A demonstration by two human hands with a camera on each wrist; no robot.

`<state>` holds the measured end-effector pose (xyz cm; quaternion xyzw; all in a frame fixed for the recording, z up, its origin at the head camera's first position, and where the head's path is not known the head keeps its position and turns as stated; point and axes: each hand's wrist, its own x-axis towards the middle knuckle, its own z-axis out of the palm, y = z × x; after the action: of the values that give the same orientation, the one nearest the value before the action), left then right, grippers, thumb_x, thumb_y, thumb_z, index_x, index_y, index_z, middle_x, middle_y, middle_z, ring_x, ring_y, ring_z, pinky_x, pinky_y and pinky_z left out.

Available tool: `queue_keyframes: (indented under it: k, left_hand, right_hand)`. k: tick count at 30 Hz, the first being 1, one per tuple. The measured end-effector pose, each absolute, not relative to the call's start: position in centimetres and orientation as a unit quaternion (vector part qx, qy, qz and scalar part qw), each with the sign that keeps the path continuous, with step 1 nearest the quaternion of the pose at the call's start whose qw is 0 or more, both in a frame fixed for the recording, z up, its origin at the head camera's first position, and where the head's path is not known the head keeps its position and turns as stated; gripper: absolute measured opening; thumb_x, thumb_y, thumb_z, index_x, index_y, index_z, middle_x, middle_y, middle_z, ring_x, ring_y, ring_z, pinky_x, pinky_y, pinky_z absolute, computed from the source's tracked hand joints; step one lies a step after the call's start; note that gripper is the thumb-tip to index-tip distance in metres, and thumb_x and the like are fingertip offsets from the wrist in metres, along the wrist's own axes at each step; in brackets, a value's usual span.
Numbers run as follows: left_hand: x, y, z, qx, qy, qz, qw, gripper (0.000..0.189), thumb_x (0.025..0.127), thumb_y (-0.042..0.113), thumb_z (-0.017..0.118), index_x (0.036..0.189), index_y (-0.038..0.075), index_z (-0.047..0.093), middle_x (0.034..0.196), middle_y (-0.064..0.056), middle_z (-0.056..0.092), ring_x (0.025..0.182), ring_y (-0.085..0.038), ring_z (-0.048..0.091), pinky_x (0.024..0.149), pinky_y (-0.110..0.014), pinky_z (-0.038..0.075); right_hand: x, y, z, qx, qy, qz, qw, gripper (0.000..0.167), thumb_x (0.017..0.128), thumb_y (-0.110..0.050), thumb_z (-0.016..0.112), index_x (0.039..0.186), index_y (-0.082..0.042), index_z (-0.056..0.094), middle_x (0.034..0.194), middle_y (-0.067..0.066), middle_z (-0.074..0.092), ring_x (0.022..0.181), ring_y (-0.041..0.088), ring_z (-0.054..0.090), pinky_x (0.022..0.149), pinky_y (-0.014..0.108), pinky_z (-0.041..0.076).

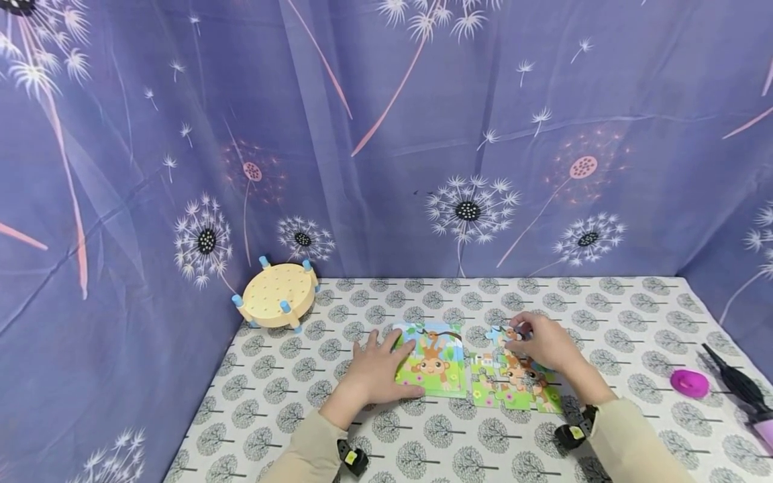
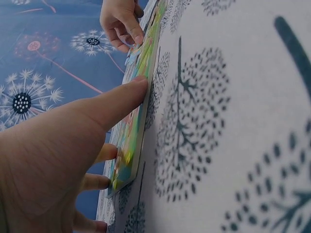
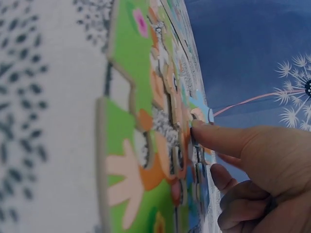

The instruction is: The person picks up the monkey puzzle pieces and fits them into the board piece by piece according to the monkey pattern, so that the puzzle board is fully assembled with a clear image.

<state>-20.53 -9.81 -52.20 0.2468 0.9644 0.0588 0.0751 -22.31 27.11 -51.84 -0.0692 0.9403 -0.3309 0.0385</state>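
Observation:
My left hand (image 1: pixel 377 369) lies with fingers spread on the left edge of a flat jigsaw board (image 1: pixel 447 382) with a monkey picture. Its thumb touches the board's near edge in the left wrist view. Right of the board, loosely joined jigsaw pieces (image 1: pixel 516 398) form a similar monkey scene, with gaps between some of them. At the far side of these pieces my right hand (image 1: pixel 549 345) pinches a puzzle piece (image 1: pixel 512 331) between thumb and fingers. In the right wrist view the thumb (image 3: pixel 218 138) partly covers that piece.
A yellow round stool-like item with blue-tipped legs (image 1: pixel 278 295) stands at the back left. On the right lie a magenta oval object (image 1: pixel 690 383) and a black slender tool with a pale purple end (image 1: pixel 739 382). Purple dandelion cloth (image 1: pixel 386 221) hangs behind the tree-patterned tabletop (image 1: pixel 441 433).

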Motion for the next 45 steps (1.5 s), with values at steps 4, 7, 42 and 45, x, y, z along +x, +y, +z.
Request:
queue_keyframes:
  k: [4,7,42,45]
  left_hand:
    - [-20.5,-9.7,-52.1,0.245,0.965,0.064,0.073,0.102,0.080,0.088,0.056,0.163,0.031,0.038,0.170,-0.004,0.026,0.148,-0.056,0.025,0.108,-0.082,0.025]
    - [-20.5,-9.7,-52.1,0.243,0.965,0.061,0.073,0.102,0.080,0.088,0.057,0.163,0.031,0.037,0.170,-0.004,0.026,0.148,-0.055,0.025,0.108,-0.082,0.026]
    - [-20.6,-9.6,-52.2,0.238,0.967,0.062,0.070,0.107,0.077,0.087,0.062,0.163,0.028,0.037,0.170,-0.002,0.028,0.150,-0.050,0.026,0.109,-0.081,0.025]
    - [-20.6,-9.6,-52.1,0.236,0.967,0.063,0.070,0.108,0.077,0.088,0.062,0.163,0.028,0.037,0.170,-0.002,0.028,0.150,-0.050,0.026,0.109,-0.081,0.025]
  right_hand:
    - [-22.0,27.4,-52.1,-0.089,0.940,-0.329,0.011,0.040,0.090,-0.022,0.082,0.122,-0.004,0.066,0.101,0.006,0.066,0.075,0.016,0.058,0.068,0.035,0.050]
    - [-21.8,27.6,-52.3,-0.096,0.939,-0.332,0.000,0.037,0.092,-0.019,0.080,0.123,-0.006,0.065,0.101,0.004,0.066,0.071,0.014,0.058,0.066,0.034,0.051]
    - [-21.0,28.6,-52.8,-0.117,0.918,-0.376,-0.053,0.032,0.098,-0.023,0.075,0.127,-0.013,0.069,0.094,0.003,0.075,0.047,0.013,0.051,0.036,0.027,0.038]
    - [-21.3,28.0,-52.6,-0.122,0.908,-0.398,-0.047,0.034,0.098,-0.023,0.075,0.129,-0.011,0.069,0.092,0.002,0.075,0.049,0.014,0.054,0.037,0.028,0.040]
